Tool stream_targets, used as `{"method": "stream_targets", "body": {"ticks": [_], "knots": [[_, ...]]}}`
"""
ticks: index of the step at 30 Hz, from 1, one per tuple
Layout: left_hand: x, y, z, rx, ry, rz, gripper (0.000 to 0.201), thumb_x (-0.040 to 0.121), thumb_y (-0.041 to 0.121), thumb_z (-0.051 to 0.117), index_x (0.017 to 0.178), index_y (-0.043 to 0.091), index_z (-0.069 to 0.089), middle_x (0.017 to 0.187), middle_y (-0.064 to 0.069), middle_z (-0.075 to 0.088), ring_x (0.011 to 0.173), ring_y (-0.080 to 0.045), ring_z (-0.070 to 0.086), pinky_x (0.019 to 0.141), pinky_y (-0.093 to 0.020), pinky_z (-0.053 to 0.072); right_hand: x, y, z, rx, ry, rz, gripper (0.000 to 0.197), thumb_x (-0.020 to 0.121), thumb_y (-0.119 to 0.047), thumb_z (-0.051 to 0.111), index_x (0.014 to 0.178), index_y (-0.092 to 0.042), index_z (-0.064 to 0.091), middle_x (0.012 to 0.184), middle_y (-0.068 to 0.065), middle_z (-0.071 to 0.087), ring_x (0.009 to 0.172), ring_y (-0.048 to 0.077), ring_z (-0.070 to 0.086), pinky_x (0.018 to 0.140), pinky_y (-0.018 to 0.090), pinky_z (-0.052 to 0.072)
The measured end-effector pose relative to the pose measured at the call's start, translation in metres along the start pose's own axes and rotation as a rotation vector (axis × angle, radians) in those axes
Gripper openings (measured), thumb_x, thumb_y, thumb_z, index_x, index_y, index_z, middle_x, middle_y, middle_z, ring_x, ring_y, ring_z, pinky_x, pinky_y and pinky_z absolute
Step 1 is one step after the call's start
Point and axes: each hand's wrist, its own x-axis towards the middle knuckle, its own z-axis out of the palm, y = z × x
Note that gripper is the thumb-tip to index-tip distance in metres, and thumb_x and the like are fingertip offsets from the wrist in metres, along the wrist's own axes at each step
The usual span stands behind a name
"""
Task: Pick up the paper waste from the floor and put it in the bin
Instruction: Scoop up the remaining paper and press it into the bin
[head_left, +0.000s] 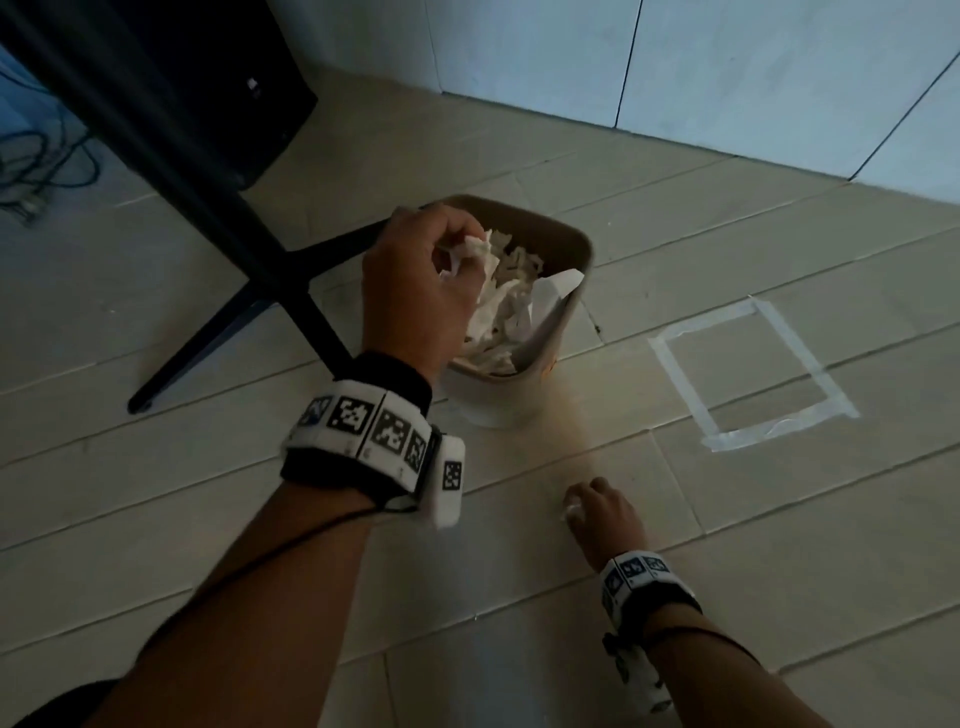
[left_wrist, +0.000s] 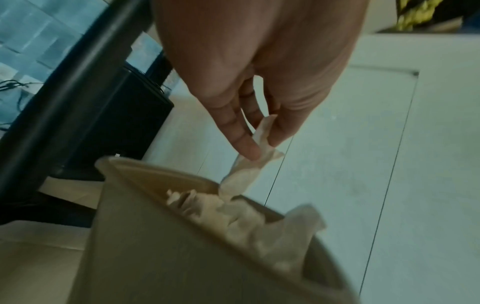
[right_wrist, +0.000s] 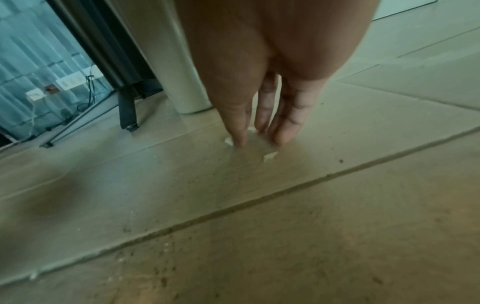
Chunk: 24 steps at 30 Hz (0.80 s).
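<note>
A beige bin stands on the tiled floor, filled with crumpled white paper. My left hand hovers over its near-left rim and pinches a crumpled paper piece. In the left wrist view that paper piece hangs from finger and thumb of my left hand, its lower end reaching the bin. My right hand is down on the floor in front of the bin. Its straight fingertips touch the tile around small white paper scraps; no scrap is clearly gripped.
A black stand with splayed legs rises just left of the bin, with a black box behind it. Cables lie at the far left. A square of white tape marks the floor right of the bin. The wall runs behind.
</note>
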Motion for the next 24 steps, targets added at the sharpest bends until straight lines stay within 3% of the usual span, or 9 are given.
{"method": "stream_targets", "body": {"ticks": [3,6,8,14,18,21,24], "knots": [[0.009,-0.023,0.02,0.237,-0.218,-0.055,0.015,0.079,0.023,0.068,0.094,0.022,0.068,0.102,-0.002,0.06,0.085,-0.019,0.063,0.075,-0.034,0.056,0.003,0.002,0.006,-0.022,0.043,-0.02,0.018,0.089,-0.014,0.053,0.095,-0.009,0.07,0.101,0.012,0.063,0.094,0.035,0.062,0.073,0.037,0.047],[0.006,-0.031,0.032,0.322,-0.604,-0.208,0.03,0.084,0.035,0.068,0.11,0.021,0.068,0.109,0.0,0.067,0.1,-0.019,0.063,0.089,-0.035,0.054,0.003,0.001,0.008,-0.035,0.029,-0.002,0.019,0.089,-0.01,0.052,0.099,-0.005,0.067,0.105,0.015,0.063,0.097,0.036,0.06,0.074,0.038,0.047],[0.003,-0.029,0.034,0.327,-0.713,-0.243,0.033,0.088,0.04,0.063,0.116,0.024,0.066,0.112,0.0,0.07,0.107,-0.019,0.063,0.094,-0.038,0.053,0.002,0.0,0.009,-0.059,0.0,-0.003,0.02,0.089,-0.008,0.049,0.103,-0.004,0.063,0.109,0.016,0.06,0.1,0.036,0.058,0.075,0.038,0.046],[0.001,-0.021,0.028,0.294,-0.62,-0.183,0.033,0.09,0.038,0.061,0.12,0.025,0.066,0.113,0.001,0.07,0.106,-0.017,0.064,0.095,-0.036,0.052,-0.003,0.003,0.008,-0.013,-0.031,0.029,0.022,0.087,-0.005,0.047,0.105,-0.005,0.061,0.111,0.017,0.058,0.103,0.037,0.057,0.08,0.041,0.05],[-0.008,-0.022,0.025,0.254,-0.539,-0.127,0.028,0.09,0.036,0.061,0.115,0.026,0.068,0.109,0.003,0.071,0.102,-0.015,0.064,0.089,-0.037,0.056,-0.008,0.002,0.009,0.058,-0.011,0.013,0.034,0.084,-0.011,0.053,0.118,-0.013,0.057,0.116,0.011,0.055,0.105,0.035,0.057,0.083,0.041,0.052],[-0.016,-0.024,0.024,0.235,-0.518,-0.092,0.026,0.092,0.03,0.059,0.115,0.026,0.068,0.113,0.003,0.071,0.099,-0.013,0.064,0.087,-0.033,0.056,-0.006,-0.002,0.011,0.007,-0.026,-0.04,0.039,0.081,-0.016,0.06,0.12,-0.018,0.057,0.117,0.009,0.053,0.105,0.035,0.056,0.079,0.041,0.051],[-0.022,-0.024,0.019,0.218,-0.487,-0.041,0.026,0.091,0.024,0.059,0.114,0.025,0.069,0.114,0.001,0.071,0.1,-0.015,0.066,0.088,-0.032,0.055,-0.004,-0.004,0.013,-0.048,0.008,-0.086,0.029,0.087,-0.02,0.057,0.115,-0.019,0.061,0.114,0.009,0.055,0.101,0.034,0.057,0.072,0.038,0.048]]}}
